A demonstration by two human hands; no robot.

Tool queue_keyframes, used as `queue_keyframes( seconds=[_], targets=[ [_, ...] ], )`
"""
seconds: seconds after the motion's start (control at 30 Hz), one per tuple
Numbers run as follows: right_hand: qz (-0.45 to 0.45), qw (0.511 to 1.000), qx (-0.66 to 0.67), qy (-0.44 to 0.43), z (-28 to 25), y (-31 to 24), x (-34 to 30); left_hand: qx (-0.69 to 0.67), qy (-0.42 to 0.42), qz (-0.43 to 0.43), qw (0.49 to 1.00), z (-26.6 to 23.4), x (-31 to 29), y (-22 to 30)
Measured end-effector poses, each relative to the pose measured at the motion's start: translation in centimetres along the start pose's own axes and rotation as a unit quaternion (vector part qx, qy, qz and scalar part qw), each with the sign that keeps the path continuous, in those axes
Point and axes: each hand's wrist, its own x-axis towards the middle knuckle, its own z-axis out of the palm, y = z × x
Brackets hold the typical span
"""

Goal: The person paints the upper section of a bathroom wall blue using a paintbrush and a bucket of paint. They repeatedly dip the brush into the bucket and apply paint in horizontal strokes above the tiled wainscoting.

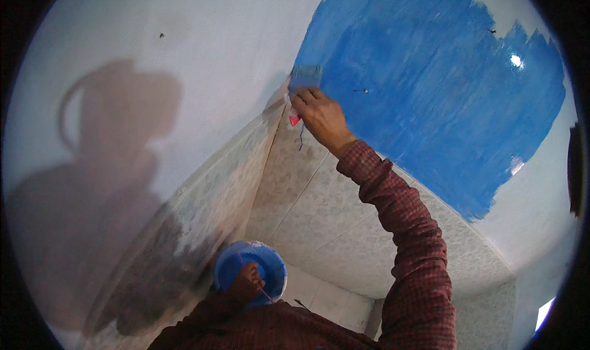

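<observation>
My right hand (324, 117) is closed around a wide paintbrush (305, 77) at the corner between two walls. The bristles lie against the left edge of a large patch of wet blue paint (418, 92). Below my fingers pokes the red end of the brush handle (294, 119). Lower down, a bucket (281, 276) with blue paint inside hangs or stands in front of my body. Over its opening, my left hand (248, 280) is closed on the thin bucket handle (265, 295). Part of the bucket is hidden by that hand and its sleeve.
The left wall (215, 55) is white and carries my shadow. Patterned tiles (326, 208) cover the lower walls, with dark stains on the left side. A small nail (365, 91) sticks out of the blue area, and a dark object (576, 169) is at the far right.
</observation>
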Motion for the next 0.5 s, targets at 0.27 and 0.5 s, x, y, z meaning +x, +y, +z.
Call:
queue_keyframes(
  seconds=[0.27,0.5],
  targets=[
    [0.030,0.998,0.046,-0.030,-0.3,-0.6,-1.0,-0.230,0.103,-0.137,0.958,1.2,0.9,1.3],
    [0.268,0.906,0.277,0.177,-1.9,-0.9,-0.6,-0.204,0.163,-0.175,0.949,1.7,1.4,2.3]
  ],
)
